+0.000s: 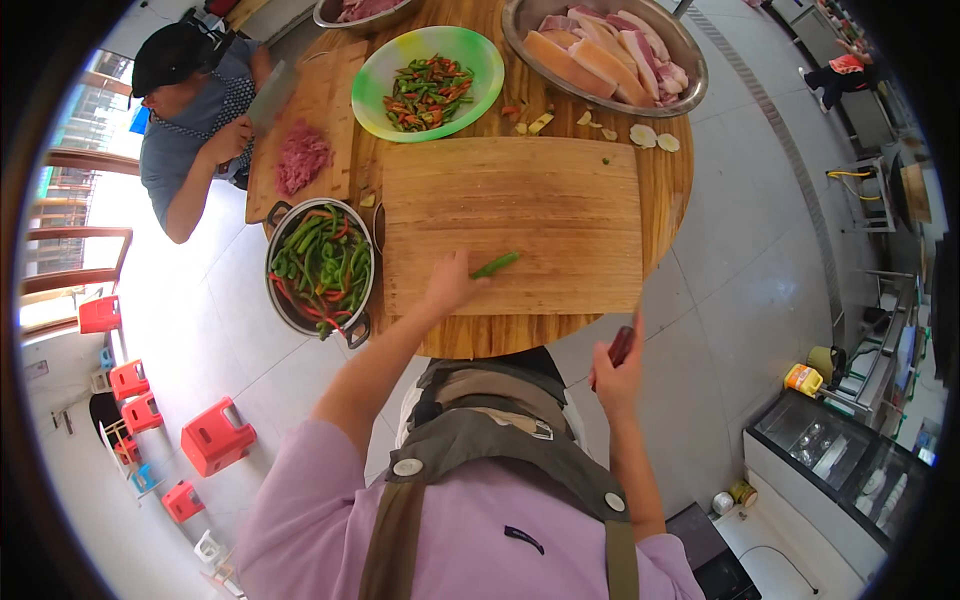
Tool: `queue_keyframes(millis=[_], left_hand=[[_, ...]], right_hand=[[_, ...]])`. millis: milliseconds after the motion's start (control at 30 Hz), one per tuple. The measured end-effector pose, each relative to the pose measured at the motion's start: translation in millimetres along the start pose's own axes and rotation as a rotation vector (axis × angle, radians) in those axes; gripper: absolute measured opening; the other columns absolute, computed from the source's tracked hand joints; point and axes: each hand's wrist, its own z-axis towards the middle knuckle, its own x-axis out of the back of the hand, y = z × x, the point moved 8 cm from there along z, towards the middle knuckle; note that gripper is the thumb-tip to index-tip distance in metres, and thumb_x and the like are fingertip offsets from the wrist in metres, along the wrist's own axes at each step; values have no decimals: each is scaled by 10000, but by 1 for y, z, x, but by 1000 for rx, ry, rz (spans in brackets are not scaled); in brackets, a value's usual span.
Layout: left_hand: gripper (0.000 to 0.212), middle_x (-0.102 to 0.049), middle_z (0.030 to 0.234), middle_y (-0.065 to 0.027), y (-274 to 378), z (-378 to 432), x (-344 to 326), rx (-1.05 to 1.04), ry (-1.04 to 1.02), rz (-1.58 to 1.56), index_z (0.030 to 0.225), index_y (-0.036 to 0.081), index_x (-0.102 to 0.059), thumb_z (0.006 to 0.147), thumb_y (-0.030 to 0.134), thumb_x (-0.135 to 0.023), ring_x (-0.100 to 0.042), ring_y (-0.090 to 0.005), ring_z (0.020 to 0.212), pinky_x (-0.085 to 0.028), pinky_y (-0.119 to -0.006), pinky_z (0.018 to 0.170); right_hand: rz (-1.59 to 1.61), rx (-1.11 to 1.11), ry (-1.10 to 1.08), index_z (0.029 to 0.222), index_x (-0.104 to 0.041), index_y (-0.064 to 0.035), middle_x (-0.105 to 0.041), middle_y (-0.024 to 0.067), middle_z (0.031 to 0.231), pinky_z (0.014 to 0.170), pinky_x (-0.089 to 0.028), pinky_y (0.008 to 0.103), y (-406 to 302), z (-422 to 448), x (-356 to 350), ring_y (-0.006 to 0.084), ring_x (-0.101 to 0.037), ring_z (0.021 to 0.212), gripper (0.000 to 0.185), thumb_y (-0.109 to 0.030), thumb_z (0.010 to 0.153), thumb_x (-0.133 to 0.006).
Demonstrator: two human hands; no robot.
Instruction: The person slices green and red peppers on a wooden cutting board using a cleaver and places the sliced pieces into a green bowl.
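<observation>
A green chili pepper (498, 265) lies on the wooden cutting board (510, 202) in front of me. My left hand (451, 283) reaches over the board's near part, its fingers on the pepper's left end. Off the board's near right corner, my right hand (616, 371) grips a knife by its dark red handle (621, 346). The blade is seen nearly edge-on and is hard to make out. To the left of the board, a two-handled metal pot (268, 279) holds whole green and red peppers (321, 259). Cut peppers (429, 91) fill the middle of a green-and-yellow bowl (372, 97) beyond the board.
A metal basin (699, 64) of pork slabs (600, 56) stands at the far right of the round wooden table (487, 339). Ginger pieces (540, 123) and pale slices (643, 136) lie nearby. At left, another person (180, 142) holds a cleaver (271, 97) over minced meat (301, 157).
</observation>
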Motion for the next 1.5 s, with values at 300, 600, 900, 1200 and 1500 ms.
queue_keyframes(millis=[300,600,900,1200,1500], left_hand=[[284,-534,1037,-228,7,-11,-22,-29,127,-172,1030,-8,-533,803,144,-609,-521,-391,918,-443,-447,766],[340,-537,1000,-186,-60,-75,34,113,411,-418,1114,-25,-479,814,109,-563,-557,-310,869,-458,-385,753],[292,-513,983,-171,-103,-89,54,-11,430,-305,1095,-17,-468,816,53,-521,-573,-276,784,-471,-352,713],[279,-540,1015,-202,-80,-78,53,-175,395,-282,1059,-23,-495,810,92,-549,-554,-352,878,-455,-415,759],[191,-614,881,-202,-13,5,8,-147,73,-268,902,-6,-590,790,149,-606,-565,-379,850,-452,-441,753]], right_hand=[[-280,404,105,1384,-330,-206,-599,176,1095,716,-491,378,-44,-9,-49,358,-611,855,636,-84,802,-555],[-818,262,-196,1436,-167,-292,-551,184,635,520,-427,466,87,-10,-106,358,-555,569,802,-42,770,-537],[-982,377,-171,1430,-192,-302,-518,173,689,519,-431,465,56,-47,-123,364,-530,548,748,-29,800,-491],[-861,360,-165,1433,-192,-258,-558,154,693,525,-448,456,68,-72,-129,346,-552,546,762,-29,786,-522],[-244,86,53,1134,-424,11,-589,235,746,566,-425,482,-18,-25,-110,420,-566,681,305,-195,912,-458]])
